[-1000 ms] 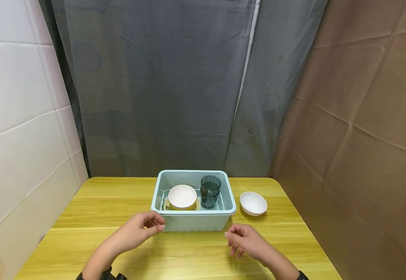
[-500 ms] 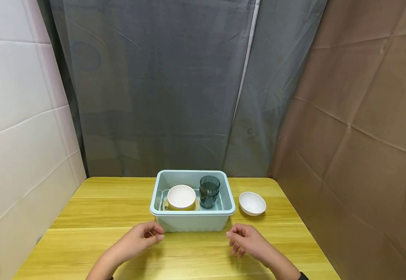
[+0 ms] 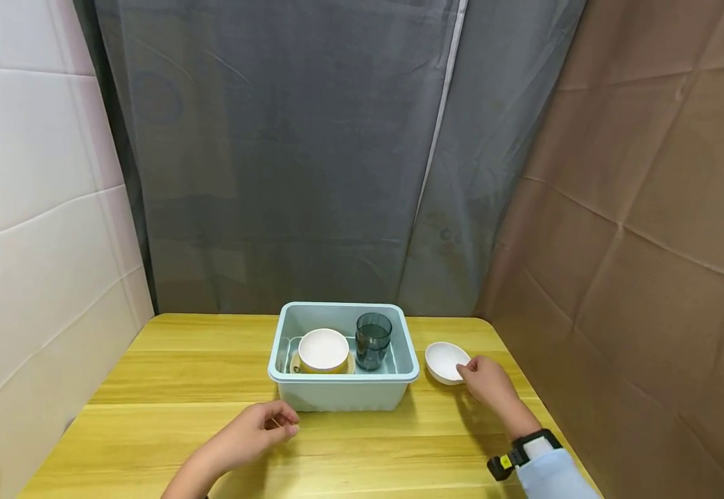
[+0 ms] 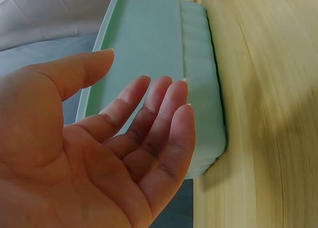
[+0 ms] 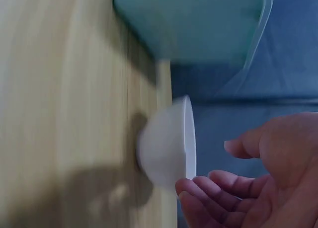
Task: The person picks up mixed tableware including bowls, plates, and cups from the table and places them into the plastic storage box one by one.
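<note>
A white bowl (image 3: 443, 362) stands upright on the table to the right of the tub. My right hand (image 3: 493, 387) is at its near right rim; in the right wrist view the fingertips (image 5: 186, 188) overlap the rim, and the thumb is spread apart from them. My left hand (image 3: 252, 435) holds nothing and hovers in front of the pale blue-green tub (image 3: 343, 395), fingers loosely bent, palm showing in the left wrist view. Inside the tub, a bowl (image 3: 324, 350), white within and yellow below, sits at the left. Two dark clear tumblers (image 3: 372, 343), stacked, stand at the right.
The wooden table (image 3: 200, 367) ends at a grey curtain (image 3: 287, 173). A white cloth (image 3: 44, 208) hangs on the left and a brown cloth (image 3: 649, 263) on the right. Under the tub's bowl shows a pale yellow round edge (image 3: 352, 365).
My right hand has moved right and forward from the tub's front right corner to the white bowl's rim. My left hand has drawn slightly back from the tub. The dishes stay put.
</note>
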`<state>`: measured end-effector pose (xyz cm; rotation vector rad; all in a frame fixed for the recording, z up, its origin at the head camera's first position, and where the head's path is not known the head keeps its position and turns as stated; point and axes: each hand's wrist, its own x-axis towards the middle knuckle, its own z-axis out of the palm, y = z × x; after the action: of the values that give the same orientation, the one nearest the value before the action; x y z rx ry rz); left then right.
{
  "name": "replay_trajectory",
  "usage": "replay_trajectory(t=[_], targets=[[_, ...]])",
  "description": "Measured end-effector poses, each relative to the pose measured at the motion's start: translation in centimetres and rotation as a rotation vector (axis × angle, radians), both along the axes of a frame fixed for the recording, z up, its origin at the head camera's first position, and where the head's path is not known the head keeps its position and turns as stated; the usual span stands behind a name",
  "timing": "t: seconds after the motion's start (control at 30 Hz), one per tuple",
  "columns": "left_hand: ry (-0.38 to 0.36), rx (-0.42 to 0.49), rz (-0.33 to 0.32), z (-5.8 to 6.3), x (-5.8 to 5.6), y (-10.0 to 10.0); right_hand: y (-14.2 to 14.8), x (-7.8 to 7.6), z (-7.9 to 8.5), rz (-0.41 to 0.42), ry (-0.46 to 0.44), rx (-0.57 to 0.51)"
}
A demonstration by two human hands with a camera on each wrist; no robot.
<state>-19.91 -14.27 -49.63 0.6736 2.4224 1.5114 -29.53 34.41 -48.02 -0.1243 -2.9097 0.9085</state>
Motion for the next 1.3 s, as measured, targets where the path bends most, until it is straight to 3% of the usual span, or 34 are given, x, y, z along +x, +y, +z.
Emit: replay_trajectory(t=[0.13, 0.23, 0.57, 0.9, 1.3], targets=[[0.002, 0.014, 0.002, -0.3, 0.0, 0.1, 2.0, -2.8, 0.0, 0.039, -0.012, 0.134], [0.006, 0.021, -0.004, -0.5, 0.0, 0.2, 2.8, -4.6, -0.4, 0.08, -0.054, 0.171], [0.007, 0.019, -0.002, -0.8, 0.1, 0.1, 3.3, -7.9, -1.7, 0.073, -0.166, 0.014], [-0.026, 0.033, 0.002, -0.9, 0.2, -0.1, 3.4, -8.2, -2.2, 0.058, -0.191, -0.092], [-0.009, 0.03, 0.004, -0.6, 0.3, -0.3, 4.0, -6.6, -2.2, 0.045, -0.139, -0.25]])
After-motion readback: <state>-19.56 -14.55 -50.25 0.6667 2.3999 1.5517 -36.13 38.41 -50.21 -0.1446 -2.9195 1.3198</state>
